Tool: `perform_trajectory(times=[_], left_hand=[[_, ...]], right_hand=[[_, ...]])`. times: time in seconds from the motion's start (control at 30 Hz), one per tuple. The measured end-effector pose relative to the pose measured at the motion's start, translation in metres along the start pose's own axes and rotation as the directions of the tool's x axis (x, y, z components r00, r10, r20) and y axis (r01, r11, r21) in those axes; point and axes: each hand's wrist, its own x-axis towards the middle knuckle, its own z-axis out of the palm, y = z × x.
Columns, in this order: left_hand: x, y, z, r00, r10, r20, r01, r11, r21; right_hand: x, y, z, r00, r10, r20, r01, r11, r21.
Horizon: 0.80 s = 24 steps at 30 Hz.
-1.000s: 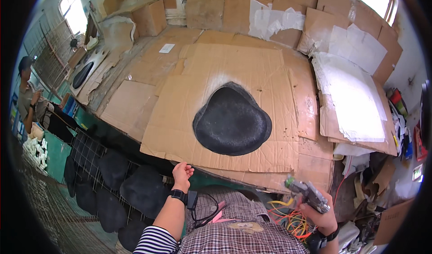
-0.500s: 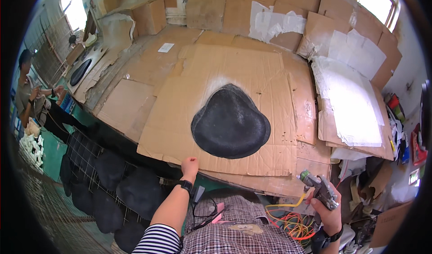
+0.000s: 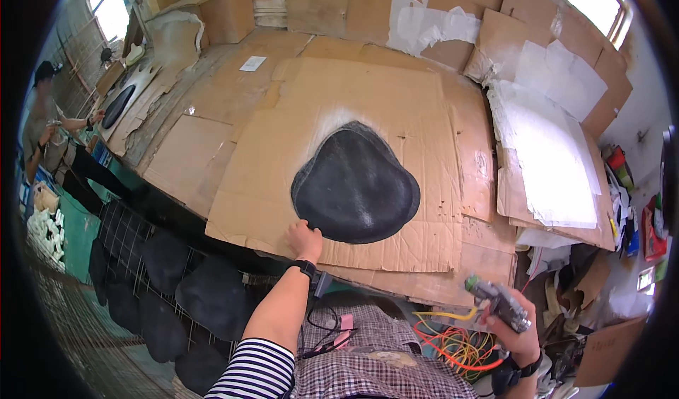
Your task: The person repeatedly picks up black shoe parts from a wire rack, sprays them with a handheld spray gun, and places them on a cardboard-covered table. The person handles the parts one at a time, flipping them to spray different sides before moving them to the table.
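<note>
at lower centre, the left hand (image 3: 304,241), fingers loosely curled, is nearer the rounded-triangular black pad (image 3: 357,187), right at its lower-left edge; whether it touches or grips cannot be told. at lower right, the right hand (image 3: 520,332) is closed around a spray gun (image 3: 499,305), well apart from the pad, which lies mid-frame on a cardboard sheet (image 3: 244,204), narrow end toward the top, no clear long axis.
</note>
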Motion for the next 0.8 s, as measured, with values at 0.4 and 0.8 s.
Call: perform_trajectory(times=[0.4,0.8], left_hand=[[0.011,0.001,0.012,0.997,-0.026,-0.068,0.025,1.000,-0.015],[0.010,0.015,-0.002,0.901,-0.284,0.329,0.424,0.408,-0.809]], right_hand=[[-0.022,0.009,-0.013,0.992,0.065,-0.110,-0.055,0.993,0.100],[-0.005,0.008,-0.002,0.971,0.026,-0.239,0.026,0.977,0.213]])
